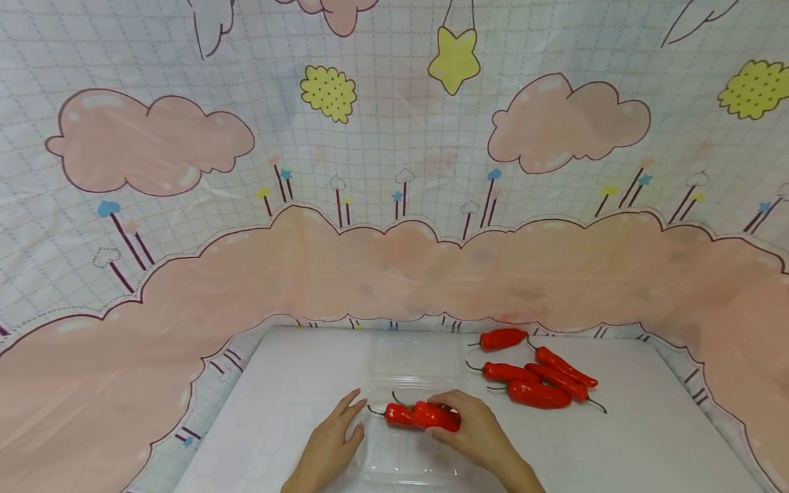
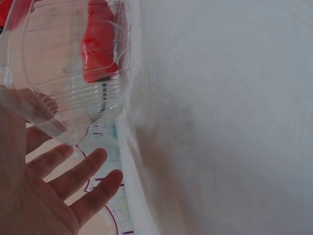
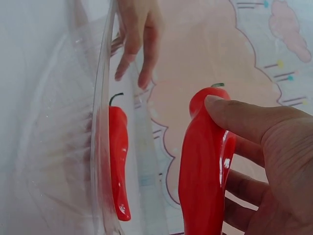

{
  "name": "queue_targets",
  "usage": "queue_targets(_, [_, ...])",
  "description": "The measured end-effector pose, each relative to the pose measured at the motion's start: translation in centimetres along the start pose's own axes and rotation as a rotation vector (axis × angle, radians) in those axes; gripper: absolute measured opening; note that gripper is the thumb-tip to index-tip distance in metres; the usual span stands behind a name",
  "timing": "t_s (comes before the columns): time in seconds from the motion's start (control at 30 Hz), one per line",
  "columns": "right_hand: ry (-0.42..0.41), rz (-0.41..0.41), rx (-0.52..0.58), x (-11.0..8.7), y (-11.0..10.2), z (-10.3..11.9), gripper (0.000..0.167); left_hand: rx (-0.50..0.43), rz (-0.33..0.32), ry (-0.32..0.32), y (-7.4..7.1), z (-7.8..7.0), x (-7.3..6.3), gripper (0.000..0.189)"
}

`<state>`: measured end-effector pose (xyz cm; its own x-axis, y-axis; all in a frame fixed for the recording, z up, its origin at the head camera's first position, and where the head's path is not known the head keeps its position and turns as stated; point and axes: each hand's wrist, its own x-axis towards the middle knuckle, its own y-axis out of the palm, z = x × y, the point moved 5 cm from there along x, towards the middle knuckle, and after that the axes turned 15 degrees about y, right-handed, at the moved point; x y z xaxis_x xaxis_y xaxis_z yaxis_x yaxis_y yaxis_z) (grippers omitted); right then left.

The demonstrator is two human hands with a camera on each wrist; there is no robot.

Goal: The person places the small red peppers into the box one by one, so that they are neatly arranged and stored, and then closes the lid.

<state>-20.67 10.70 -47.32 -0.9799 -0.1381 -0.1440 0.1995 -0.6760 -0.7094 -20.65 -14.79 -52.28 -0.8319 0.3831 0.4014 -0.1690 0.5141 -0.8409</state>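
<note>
A clear plastic clamshell box (image 1: 409,469) lies unfolded on the table, its lid (image 1: 416,356) spread toward the back. Inside its near half lies one red chili pepper (image 1: 397,414) with a curved green stem, seen through the plastic in the left wrist view. Over the box my right hand (image 1: 477,428) holds a second red pepper (image 3: 203,161), thumb on one side and fingers on the other; in the head view it partly covers the first. My left hand (image 2: 58,191), fingers spread, is beside the box's left edge with nothing in it.
Several more red peppers (image 1: 539,394) lie loosely grouped on the white table (image 1: 246,411), to the right of the lid. Behind the table hangs a cloth (image 1: 394,274) printed with pink clouds and stars, which also runs down both sides.
</note>
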Motion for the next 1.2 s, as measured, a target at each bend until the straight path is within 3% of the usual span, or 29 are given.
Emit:
queue_targets(0.3, [0.007, 0.037, 0.013, 0.5, 1.3, 0.4, 0.045, 0.004, -0.022, 0.015, 0.0, 0.0, 0.0, 0.041])
queue_targets(0.9, [-0.060, 0.042, -0.038, 1.2, 3.7, 1.3, 0.043, 0.004, -0.017, 0.018, -0.1, 0.2, -0.1, 0.041])
queue_targets(1.2, [-0.008, 0.071, -0.026, 1.5, 4.8, 1.0, 0.043, 0.000, -0.012, 0.024, 0.1, 0.3, -0.2, 0.040])
